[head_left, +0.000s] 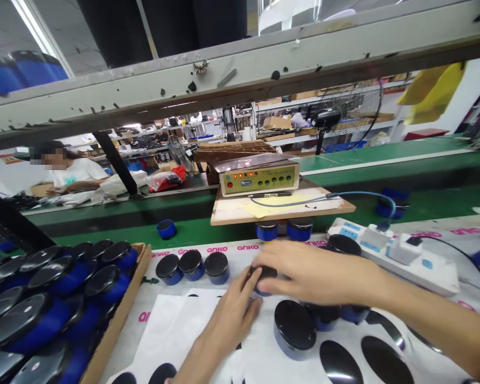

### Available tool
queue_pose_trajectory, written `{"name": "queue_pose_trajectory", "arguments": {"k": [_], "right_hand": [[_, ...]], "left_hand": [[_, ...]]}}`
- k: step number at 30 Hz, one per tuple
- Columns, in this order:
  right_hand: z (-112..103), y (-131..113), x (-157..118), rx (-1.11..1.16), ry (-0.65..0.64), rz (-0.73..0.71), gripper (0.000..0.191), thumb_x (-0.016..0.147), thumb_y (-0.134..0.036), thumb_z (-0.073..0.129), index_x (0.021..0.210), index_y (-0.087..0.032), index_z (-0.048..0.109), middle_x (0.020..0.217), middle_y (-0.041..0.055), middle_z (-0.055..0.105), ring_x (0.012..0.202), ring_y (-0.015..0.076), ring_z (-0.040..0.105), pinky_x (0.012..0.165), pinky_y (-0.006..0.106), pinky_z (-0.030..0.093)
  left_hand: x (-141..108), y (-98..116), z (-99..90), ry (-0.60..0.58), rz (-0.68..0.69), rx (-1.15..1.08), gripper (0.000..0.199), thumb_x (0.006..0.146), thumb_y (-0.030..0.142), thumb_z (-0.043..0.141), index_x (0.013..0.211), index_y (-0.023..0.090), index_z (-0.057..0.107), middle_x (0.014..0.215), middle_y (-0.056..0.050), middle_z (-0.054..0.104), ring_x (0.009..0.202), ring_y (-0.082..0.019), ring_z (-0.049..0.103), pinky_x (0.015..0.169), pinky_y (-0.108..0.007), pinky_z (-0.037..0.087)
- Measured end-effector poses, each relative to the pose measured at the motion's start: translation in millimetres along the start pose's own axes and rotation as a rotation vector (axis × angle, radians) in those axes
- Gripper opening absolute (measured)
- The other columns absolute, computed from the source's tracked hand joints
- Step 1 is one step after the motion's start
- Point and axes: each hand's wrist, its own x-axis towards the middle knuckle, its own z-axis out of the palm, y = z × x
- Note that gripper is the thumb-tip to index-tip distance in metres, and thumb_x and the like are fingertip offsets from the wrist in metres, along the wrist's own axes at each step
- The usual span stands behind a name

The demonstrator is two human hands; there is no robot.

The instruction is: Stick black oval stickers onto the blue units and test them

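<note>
Both hands meet at a small round blue unit with a black top (267, 277), mid-bench. My right hand (288, 266) lies over its top and right side, fingers curved round it. From the left, my left hand (240, 304) touches its side with fingers bent. Three similar units (191, 265) stand in a row to the left. A larger black-topped unit (295, 326) stands in front of my right hand, with more beside it under the forearm. White sheets with black discs (340, 362) lie at the front.
A cardboard box (120, 314) full of blue units is on the left. A white power strip (396, 256) lies at the right. Behind, a control box (260, 178) sits on a wooden board (328, 205). A shelf beam (144, 90) crosses above. A person (76, 170) sits far left.
</note>
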Motion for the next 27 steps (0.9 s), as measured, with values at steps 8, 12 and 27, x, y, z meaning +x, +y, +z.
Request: {"name": "queue_pose_trajectory", "arguments": {"k": [8, 12, 27], "right_hand": [[52, 66, -84, -0.242, 0.086, 0.440, 0.057, 0.092, -0.049, 0.041, 0.132, -0.009, 0.050, 0.132, 0.0212, 0.051, 0.118, 0.0418, 0.048, 0.092, 0.060, 0.042], [71, 70, -112, -0.159, 0.095, 0.474, 0.062, 0.094, -0.055, 0.030, 0.145, -0.021, 0.031, 0.151, 0.0093, 0.027, 0.138, 0.0350, 0.020, 0.106, 0.060, 0.028], [103, 52, -150, -0.142, 0.223, 0.469, 0.060, 0.095, -0.048, 0.038, 0.148, -0.026, 0.020, 0.151, 0.0064, 0.022, 0.137, 0.0297, 0.023, 0.108, 0.058, 0.028]], "left_hand": [[6, 6, 12.7, 0.160, -0.078, 0.072, 0.047, 0.094, 0.025, 0.040, 0.140, 0.030, 0.030, 0.144, -0.009, 0.035, 0.130, -0.026, 0.038, 0.104, -0.051, 0.039], [-8, 34, 21.1, 0.220, 0.100, 0.121, 0.039, 0.093, 0.028, 0.042, 0.132, 0.031, 0.042, 0.142, -0.009, 0.038, 0.131, -0.027, 0.036, 0.103, -0.050, 0.038], [33, 63, 21.5, 0.028, 0.342, 0.594, 0.051, 0.093, 0.039, 0.042, 0.138, 0.016, 0.040, 0.144, -0.011, 0.040, 0.126, -0.038, 0.043, 0.093, -0.055, 0.045]]}}
